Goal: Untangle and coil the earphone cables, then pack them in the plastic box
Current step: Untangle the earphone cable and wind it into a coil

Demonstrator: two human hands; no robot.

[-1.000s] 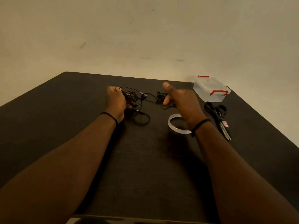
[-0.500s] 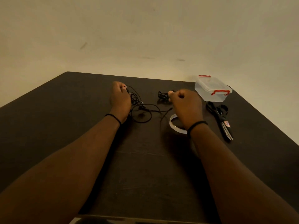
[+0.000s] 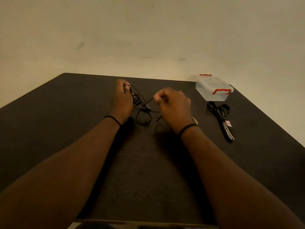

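A tangle of black earphone cables (image 3: 140,104) lies on the dark table between my hands, with a loop hanging toward me. My left hand (image 3: 123,98) is closed around the knotted bunch at its left side. My right hand (image 3: 175,109) is a blurred fist pinching a strand that runs back to the tangle. The clear plastic box (image 3: 213,88) with red latches stands closed at the far right of the table, apart from both hands.
Black scissors (image 3: 221,118) lie to the right of my right hand, blades pointing toward me. A sliver of the white tape roll (image 3: 194,120) shows behind my right wrist. The dark table (image 3: 66,129) ends at a pale wall behind.
My right hand has moved left and nearer, pulling a strand away from the tangle and covering most of the tape roll. My left hand keeps its hold higher on the bunch.
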